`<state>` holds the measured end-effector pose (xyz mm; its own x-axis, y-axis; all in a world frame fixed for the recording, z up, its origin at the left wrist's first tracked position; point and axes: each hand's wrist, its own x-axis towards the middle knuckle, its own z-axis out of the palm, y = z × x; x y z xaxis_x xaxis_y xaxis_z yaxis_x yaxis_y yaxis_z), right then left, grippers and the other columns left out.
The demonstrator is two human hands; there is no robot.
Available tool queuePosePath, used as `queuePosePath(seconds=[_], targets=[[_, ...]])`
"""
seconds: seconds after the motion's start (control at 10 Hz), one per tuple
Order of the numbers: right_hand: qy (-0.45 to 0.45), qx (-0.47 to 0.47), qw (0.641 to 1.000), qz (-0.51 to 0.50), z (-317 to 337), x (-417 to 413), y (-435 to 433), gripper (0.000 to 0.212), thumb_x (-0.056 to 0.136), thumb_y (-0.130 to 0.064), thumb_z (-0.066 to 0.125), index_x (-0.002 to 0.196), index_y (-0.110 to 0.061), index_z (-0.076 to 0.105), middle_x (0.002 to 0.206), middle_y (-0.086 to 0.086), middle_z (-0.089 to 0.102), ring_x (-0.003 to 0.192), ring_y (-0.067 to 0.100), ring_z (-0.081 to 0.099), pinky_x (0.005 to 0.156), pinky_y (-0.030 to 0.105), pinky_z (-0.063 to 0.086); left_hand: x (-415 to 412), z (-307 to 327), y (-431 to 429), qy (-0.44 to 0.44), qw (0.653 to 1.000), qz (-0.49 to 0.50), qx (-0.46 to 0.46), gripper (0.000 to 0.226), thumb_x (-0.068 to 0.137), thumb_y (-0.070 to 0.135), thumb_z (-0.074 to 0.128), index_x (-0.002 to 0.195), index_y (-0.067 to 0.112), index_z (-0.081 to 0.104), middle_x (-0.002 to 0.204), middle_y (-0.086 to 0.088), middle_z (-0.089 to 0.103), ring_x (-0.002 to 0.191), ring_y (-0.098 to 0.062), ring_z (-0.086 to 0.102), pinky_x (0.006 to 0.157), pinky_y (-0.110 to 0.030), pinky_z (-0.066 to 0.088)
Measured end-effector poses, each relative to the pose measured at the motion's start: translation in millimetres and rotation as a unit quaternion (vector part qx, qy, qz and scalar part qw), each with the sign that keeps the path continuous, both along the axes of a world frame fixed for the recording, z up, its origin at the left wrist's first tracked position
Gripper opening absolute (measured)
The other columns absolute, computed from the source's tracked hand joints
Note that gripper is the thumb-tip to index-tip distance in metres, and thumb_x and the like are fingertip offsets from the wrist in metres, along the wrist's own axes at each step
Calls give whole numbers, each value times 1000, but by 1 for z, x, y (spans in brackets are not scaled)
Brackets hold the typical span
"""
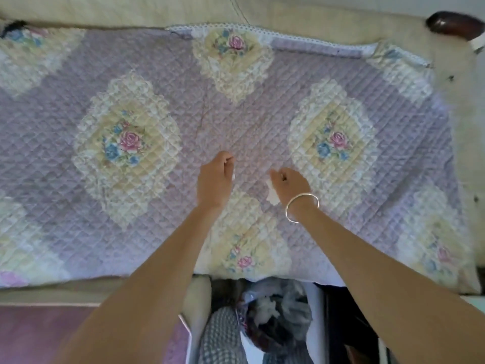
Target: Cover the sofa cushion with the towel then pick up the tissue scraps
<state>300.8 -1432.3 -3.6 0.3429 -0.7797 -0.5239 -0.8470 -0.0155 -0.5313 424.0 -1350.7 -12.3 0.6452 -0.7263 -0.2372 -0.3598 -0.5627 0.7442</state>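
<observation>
Across the sofa seat: the towel (262, 122), a quilted lilac cover with floral patches, lies spread flat over the sofa cushion, its lace-trimmed far edge tucked along the backrest (131, 9). The cushion itself is hidden beneath it, so the covering step looks done.
Left hand (215, 177): it hovers over the middle of the towel, fingers curled inward. Small white flecks show at the fingertips and the palm edge, likely scraps already gathered, though blur keeps me from being sure.
Tissue scrap (271, 191): a small ragged white piece lies on the towel between the two hands, just beside the right wrist and nearer the right hand than the left. Its long axis runs roughly toward and away from the person.
Right hand (291, 181): it is loosely closed, with the fingertips pinched together and pointing left at the top end of the scrap. Whether they already touch the paper I cannot tell.
Bracelet (301, 207): a thin metal band sits on the right wrist.
Key relation: the scrap sits left of and slightly nearer the person than the right fingertips, so the right hand is better placed for the pick, in my judgement.
Below the sofa edge: a bag (275, 313) of crumpled stuff stands near the person's legs, a possible drop point.
</observation>
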Motion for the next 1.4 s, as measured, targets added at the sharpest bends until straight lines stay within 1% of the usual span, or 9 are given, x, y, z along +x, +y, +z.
queuePosePath(seconds=[0.2, 0.4, 0.6, 0.8, 1.0, 1.1, 1.2, 1.3, 1.4], targets=[[38, 50, 998, -17, -41, -109, 41, 48, 96, -26, 42, 53, -17, 23, 51, -1, 24, 45, 13, 23, 43, 25, 19, -80, -36, 22, 8, 998, -15, 54, 23, 97, 18, 42, 94, 2, 59, 58, -1, 49, 46, -12, 39, 44, -25, 29], [73, 99, 992, -10, -85, -194, 77, 50, 96, -28, 41, 51, -18, 23, 50, 0, 25, 45, 14, 26, 43, 26, 20, -155, -73, 38, 21, 996, -30, 75, 24, 97, 18, 44, 98, 2, 61, 76, -14, 61, 59, -24, 50, 54, -30, 37], [127, 203, 971, -16, -142, -250, 135, 46, 95, -34, 43, 54, -18, 30, 52, 1, 36, 48, 17, 36, 55, 30, 30, -225, -121, 84, 28, 995, -32, 92, 23, 96, 17, 44, 96, 0, 60, 76, -15, 62, 57, -22, 46, 50, -27, 25], [162, 282, 946, 4, -223, -277, 207, 21, 93, -31, 49, 91, -11, 54, 84, 17, 54, 87, 28, 55, 77, 33, 43, -274, -175, 147, 63, 991, 35, 111, 22, 95, 16, 47, 91, -1, 61, 67, -9, 58, 60, -21, 52, 50, -23, 25], [103, 382, 918, -18, -288, -286, 243, 59, 87, -16, 60, 139, -8, 32, 124, 12, 50, 113, 27, 51, 101, 40, 42, -304, -228, 179, 103, 981, 85, 139, 22, 94, 19, 49, 89, 1, 61, 69, -1, 54, 60, -11, 47, 53, -17, 27], [77, 368, 926, -42, -294, -295, 244, 47, 86, -4, 60, 129, 1, 41, 117, 22, 57, 93, 23, 56, 83, 26, 49, -316, -243, 189, 127, 977, 99, 141, 16, 93, 16, 50, 87, 5, 61, 75, 1, 56, 69, -12, 50, 57, -16, 29], [37, 370, 925, -76, -295, -305, 241, 44, 88, 8, 53, 130, 9, 39, 100, 10, 49, 73, 12, 50, 51, 9, 42, -328, -256, 201, 166, 967, 93, 170, 12, 92, 17, 50, 84, 12, 58, 81, -1, 58, 77, -15, 51, 60, -16, 28], [55, 362, 929, -49, -290, -308, 236, 37, 89, 6, 50, 126, 6, 44, 94, 5, 50, 85, 16, 48, 54, 9, 38, -337, -262, 210, 270, 931, 93, 228, 22, 94, 23, 48, 108, 13, 62, 111, -7, 63, 102, -20, 55, 82, -18, 34], [61, 357, 930, -67, -283, -306, 231, 35, 91, 1, 51, 124, 9, 45, 92, 14, 60, 71, 18, 53, 53, 3, 42, -337, -260, 213, 336, 893, 151, 257, 30, 95, 28, 46, 118, 13, 58, 125, -11, 59, 116, -27, 52, 103, -35, 38]])
